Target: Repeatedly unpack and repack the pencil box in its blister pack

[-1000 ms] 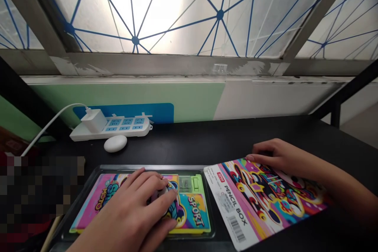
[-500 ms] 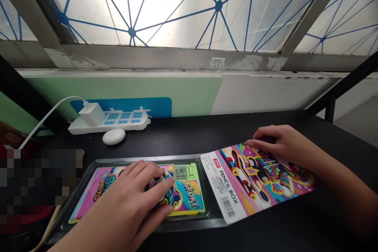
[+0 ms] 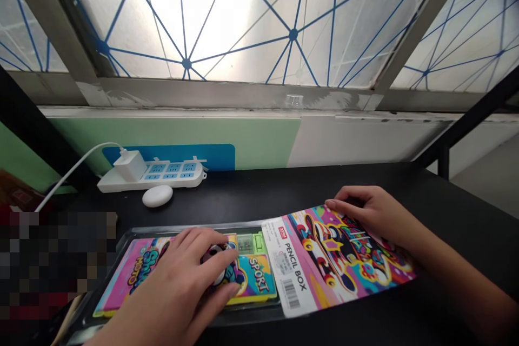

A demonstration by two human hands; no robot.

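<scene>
My left hand [image 3: 178,281] lies palm down with fingers spread on a colourful pencil box [image 3: 253,275] printed "SPORT". The box sits in a clear plastic tray [image 3: 170,228] on the black table, and the hand hides its middle. My right hand [image 3: 365,211] grips the far edge of a printed cardboard sheet [image 3: 300,275] labelled "PENCIL BOX", thumb on top and the other fingers partly hidden. Tilted, the sheet overlaps the tray's right end, and its left edge reaches the right side of the pencil box.
Behind the tray stands a white power strip [image 3: 174,178] with a plugged-in charger [image 3: 130,166] and its white cable [image 3: 81,161]. In front of it lies a white oval case [image 3: 157,196]. A blurred-out patch [image 3: 52,265] covers the left side. A window and wall rise behind the table.
The cardboard sheet and my right hand have shifted left, so the sheet covers more of the tray's right end. My left hand stays on the pencil box. The view has tilted up slightly.
</scene>
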